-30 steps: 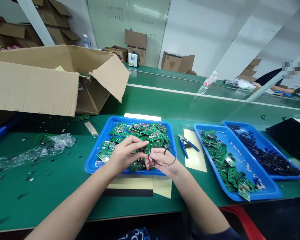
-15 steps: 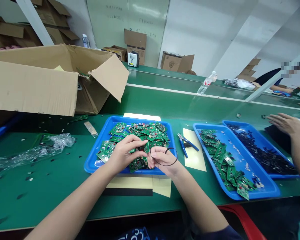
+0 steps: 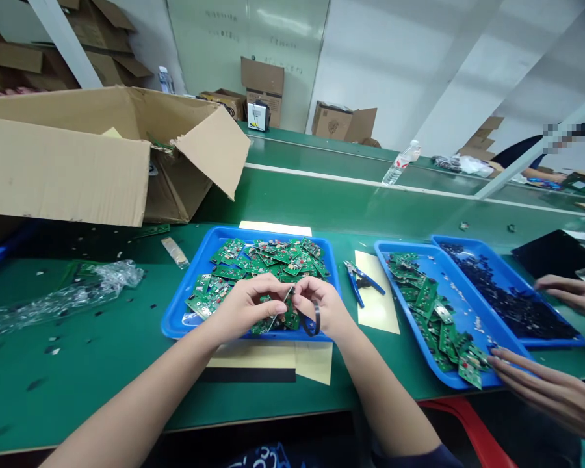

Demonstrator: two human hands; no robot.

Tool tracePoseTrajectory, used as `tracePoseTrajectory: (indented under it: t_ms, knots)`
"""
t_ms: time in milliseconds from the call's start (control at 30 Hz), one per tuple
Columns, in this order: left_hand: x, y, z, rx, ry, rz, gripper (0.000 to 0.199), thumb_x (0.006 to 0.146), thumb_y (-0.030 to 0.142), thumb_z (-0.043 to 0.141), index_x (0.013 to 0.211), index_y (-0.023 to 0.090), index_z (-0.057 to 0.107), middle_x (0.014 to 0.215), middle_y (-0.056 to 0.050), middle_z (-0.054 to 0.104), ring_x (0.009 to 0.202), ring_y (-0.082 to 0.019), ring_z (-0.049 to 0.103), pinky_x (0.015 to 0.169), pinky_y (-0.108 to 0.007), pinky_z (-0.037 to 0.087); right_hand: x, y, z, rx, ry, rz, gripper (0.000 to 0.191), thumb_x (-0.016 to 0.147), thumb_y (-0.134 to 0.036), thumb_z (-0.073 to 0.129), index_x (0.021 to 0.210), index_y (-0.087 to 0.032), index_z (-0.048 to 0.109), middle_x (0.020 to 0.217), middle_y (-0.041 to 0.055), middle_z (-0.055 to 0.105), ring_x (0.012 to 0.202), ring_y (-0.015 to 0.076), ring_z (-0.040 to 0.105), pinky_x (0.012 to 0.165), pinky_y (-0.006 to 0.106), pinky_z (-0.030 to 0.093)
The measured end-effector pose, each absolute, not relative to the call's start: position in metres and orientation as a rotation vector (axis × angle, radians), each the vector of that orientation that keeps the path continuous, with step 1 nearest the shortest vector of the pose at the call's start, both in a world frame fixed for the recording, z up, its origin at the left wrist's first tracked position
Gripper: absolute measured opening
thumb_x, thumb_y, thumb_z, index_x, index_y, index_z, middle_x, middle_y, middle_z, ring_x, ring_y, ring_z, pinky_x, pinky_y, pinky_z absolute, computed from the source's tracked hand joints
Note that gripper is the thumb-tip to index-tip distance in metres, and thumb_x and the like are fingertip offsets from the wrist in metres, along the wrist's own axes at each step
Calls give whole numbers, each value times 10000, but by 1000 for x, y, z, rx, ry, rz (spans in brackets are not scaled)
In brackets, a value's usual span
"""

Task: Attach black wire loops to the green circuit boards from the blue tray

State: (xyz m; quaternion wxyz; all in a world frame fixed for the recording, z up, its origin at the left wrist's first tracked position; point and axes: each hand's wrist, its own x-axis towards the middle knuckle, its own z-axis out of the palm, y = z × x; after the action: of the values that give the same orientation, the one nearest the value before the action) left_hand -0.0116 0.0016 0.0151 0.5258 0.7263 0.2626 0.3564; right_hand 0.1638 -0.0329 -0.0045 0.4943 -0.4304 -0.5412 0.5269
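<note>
Now, your left grip [image 3: 246, 304] is closed on one green board [image 3: 281, 307], which stands almost edge-on above the heap of boards [image 3: 292, 255] in one blue tray [image 3: 176, 320]; these are too many and overlapped to count. Your right grip [image 3: 325, 304] is pinching one black loop [image 3: 316, 318], with its fingertips just at the upper end of the board. On the desk [image 3: 107, 370] to your right are two more blue trays [image 3: 461, 283], one with green boards, one with black pieces [image 3: 507, 299]. One cutter [image 3: 355, 288] with two blue handles lies partly on one yellow sheet [image 3: 385, 312]. Two hands of a co-worker [image 3: 548, 393] are near these two trays.
</note>
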Motion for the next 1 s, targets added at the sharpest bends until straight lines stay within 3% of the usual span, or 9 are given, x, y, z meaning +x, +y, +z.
tracePoseTrajectory:
  t_ms: [200,400,567,800,933,1000]
  knots:
    - [-7,-1,6,1289,627,723,327,722,381,680,970,167,693,763,-47,638,644,-163,620,590,-289,516,165,-34,-1,-1078,-1316,1197,217,736,-386,630,761,-189,543,641,3,619,567,136,603,562,280,507]
    - [-2,-2,4,1013,648,737,462,626,386,766,1014,155,668,773,-70,689,620,-157,631,543,-246,484,161,-34,-2,-1078,-1274,1096,238,749,-311,623,936,-192,538,613,-28,611,560,138,623,545,265,518]
    - [-1,-3,7,953,642,720,413,601,371,787,933,148,685,743,-59,686,610,-145,628,585,-256,494,169,-35,2,-1223,-1489,706,96,808,-275,560,799,-193,609,770,36,668,692,163,637,662,300,518]
    - [-4,-2,5,1033,577,588,426,642,375,756,958,114,645,697,-46,645,617,-147,610,612,-281,493,170,-33,2,-1093,-1726,94,141,866,-141,469,824,-189,595,789,62,628,783,172,599,717,323,513]
    - [-7,-1,11,1275,629,676,343,641,305,757,916,141,635,776,-28,624,696,-139,594,663,-276,495,175,-29,-2,-1092,-1664,-33,263,842,-116,480,1084,-202,535,1080,110,587,1006,207,567,852,394,492]
    - [-8,1,13,1410,657,777,287,652,264,746,894,155,637,843,-29,604,764,-143,582,708,-283,500,179,-29,-1,-1128,-1529,-17,328,829,-130,494,1150,-200,494,1099,114,575,990,206,570,849,404,490]
